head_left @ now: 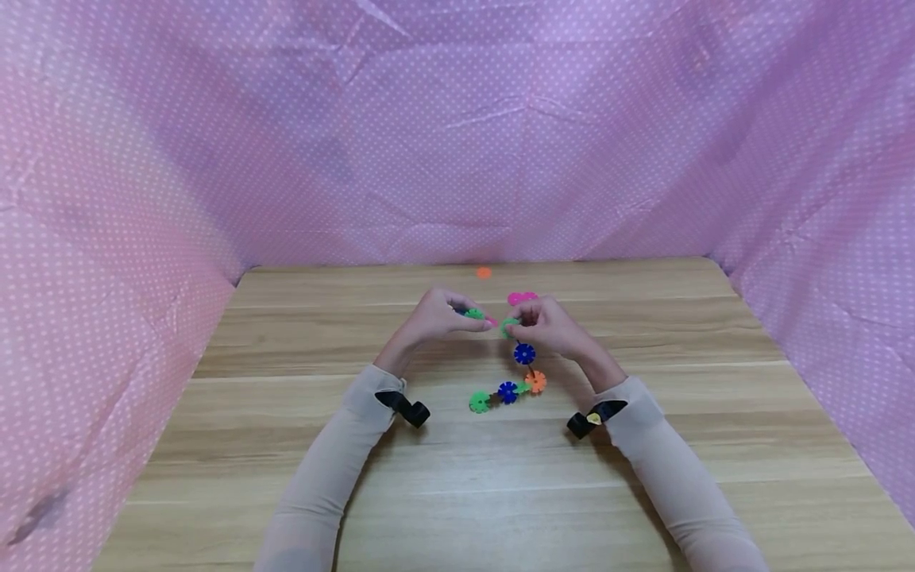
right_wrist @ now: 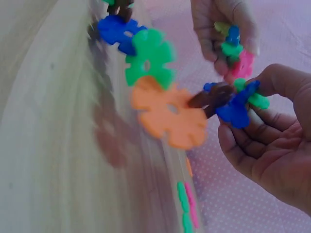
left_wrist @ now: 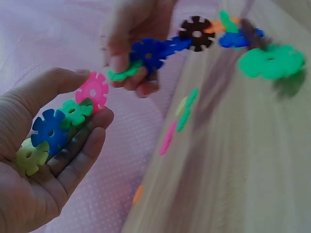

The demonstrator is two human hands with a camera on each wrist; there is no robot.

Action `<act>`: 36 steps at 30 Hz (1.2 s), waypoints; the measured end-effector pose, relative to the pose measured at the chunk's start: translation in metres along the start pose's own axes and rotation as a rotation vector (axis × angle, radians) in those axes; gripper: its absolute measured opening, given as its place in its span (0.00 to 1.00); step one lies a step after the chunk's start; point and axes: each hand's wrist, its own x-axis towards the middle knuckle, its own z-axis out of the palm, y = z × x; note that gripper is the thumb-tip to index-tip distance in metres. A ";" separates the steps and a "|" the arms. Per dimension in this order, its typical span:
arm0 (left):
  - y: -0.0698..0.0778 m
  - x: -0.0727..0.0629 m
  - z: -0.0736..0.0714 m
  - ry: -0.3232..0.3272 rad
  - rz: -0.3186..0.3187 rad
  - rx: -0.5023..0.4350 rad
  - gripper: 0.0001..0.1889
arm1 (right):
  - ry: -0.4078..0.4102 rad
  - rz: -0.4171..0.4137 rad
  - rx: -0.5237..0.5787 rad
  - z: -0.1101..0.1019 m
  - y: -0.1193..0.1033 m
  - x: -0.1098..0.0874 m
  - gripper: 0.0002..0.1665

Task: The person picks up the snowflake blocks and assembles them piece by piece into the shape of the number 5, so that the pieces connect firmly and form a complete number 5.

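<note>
Curving from three o'clock to just past six about the central gap in head view: long chain (head_left: pixel 535 382) of slotted, interlocked snowflake discs, lifted at one end, seemingly resting on wood-grain tabletop (head_left: pixel 500 492) at the other. Gripped at its green end disc (left_wrist: pixel 129 72) by right hand (head_left: pixel 557 330), thumb over fingers; presumably so placed to keep outer slots exposed. At nine: short chain (left_wrist: pixel 44 132) in left hand (head_left: pixel 438 316), pinched at its pink end disc (left_wrist: pixel 98 87) between thumb and fingers, otherwise cradled along palm, probably against flexing. Held end toward end, near but apparently not joined. Farther out, at half past one: loose pink discs (head_left: pixel 515 299); at half past eleven, orange disc (head_left: pixel 484 272) by far edge. Behind: polka-dot cloth (head_left: pixel 457 119).
</note>
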 end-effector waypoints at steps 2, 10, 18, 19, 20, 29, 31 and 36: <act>0.001 -0.001 -0.004 0.024 0.001 -0.004 0.10 | 0.008 0.008 0.002 0.000 0.001 0.001 0.08; -0.003 -0.003 -0.006 0.005 -0.002 -0.002 0.12 | 0.068 0.051 0.044 -0.001 0.004 0.002 0.11; -0.008 -0.001 0.004 0.030 -0.062 -0.082 0.15 | 0.095 0.073 0.132 0.001 0.000 0.003 0.14; -0.008 -0.001 0.005 0.034 -0.067 -0.096 0.15 | 0.097 0.071 0.143 0.001 0.000 0.004 0.14; -0.009 -0.001 0.006 0.036 -0.066 -0.111 0.15 | 0.100 0.069 0.148 0.002 0.000 0.004 0.14; -0.010 0.001 0.012 0.052 -0.082 -0.164 0.15 | 0.135 0.042 0.164 0.004 0.003 0.007 0.11; -0.010 0.001 0.013 0.056 -0.087 -0.174 0.15 | 0.144 0.042 0.160 0.005 0.003 0.008 0.11; -0.008 0.001 0.016 0.072 -0.064 -0.182 0.15 | 0.181 0.038 0.145 0.006 0.003 0.007 0.09</act>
